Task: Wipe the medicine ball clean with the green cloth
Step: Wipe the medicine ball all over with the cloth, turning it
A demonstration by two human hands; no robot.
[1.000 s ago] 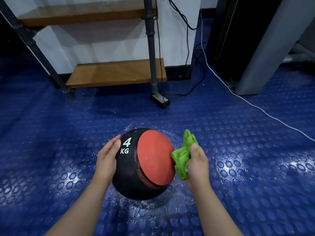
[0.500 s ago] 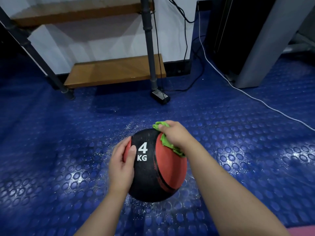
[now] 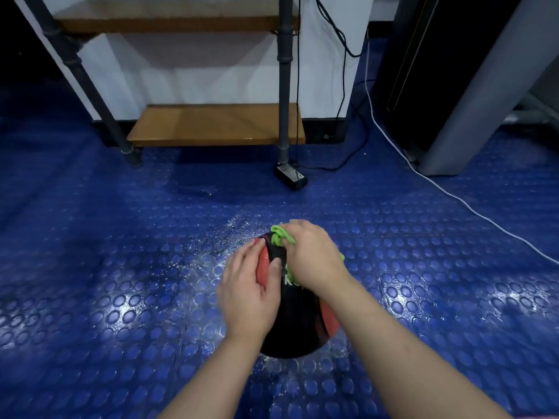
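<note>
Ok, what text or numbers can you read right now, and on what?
"K": a white fragment on the black band of the ball, at the edge of the right hand. That hand and the cloth cover the rest of the marking.
No other text can be read. The shelf and floor show no print.

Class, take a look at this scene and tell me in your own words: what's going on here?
A person is wiping a black-and-red medicine ball that sits on the blue studded floor. The left hand rests flat on the ball's left side, steadying it. The right hand holds a bunched green cloth against the top of the ball. The floor around the ball looks wet. The wiping is underway, not visibly finished.
</note>
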